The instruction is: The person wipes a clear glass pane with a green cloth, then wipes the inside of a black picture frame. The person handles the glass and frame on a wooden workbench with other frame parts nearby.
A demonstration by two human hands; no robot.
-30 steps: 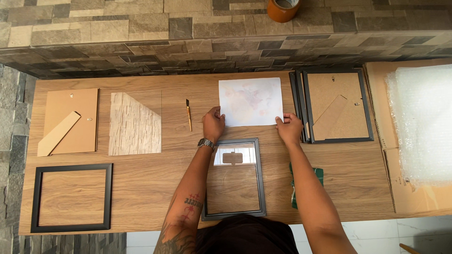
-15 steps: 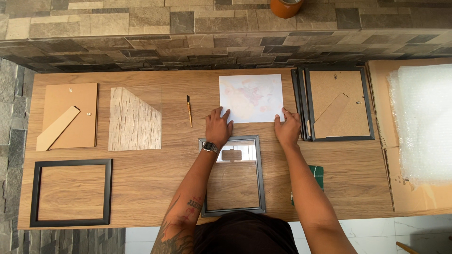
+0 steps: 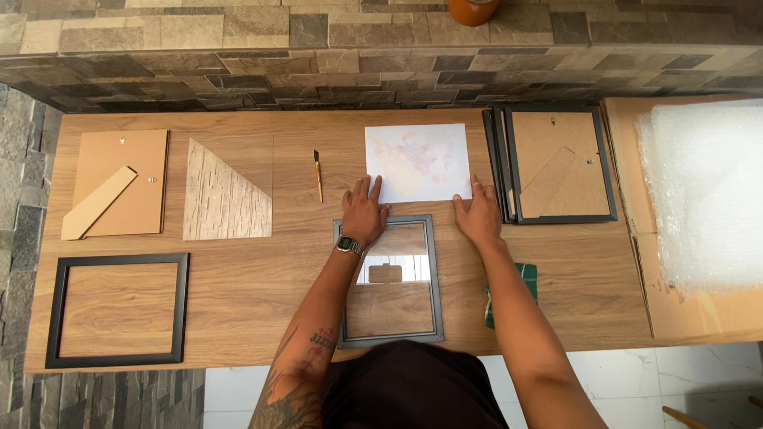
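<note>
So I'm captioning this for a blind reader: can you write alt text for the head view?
Both hands, left and right, press the near corners of a pastel print on a wooden table, above a grey picture frame.

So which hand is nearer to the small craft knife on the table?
Left. The left hand rests at the print's lower-left corner, just right of the knife. The right hand sits at the print's lower-right corner, farther off, with the print between.
</note>
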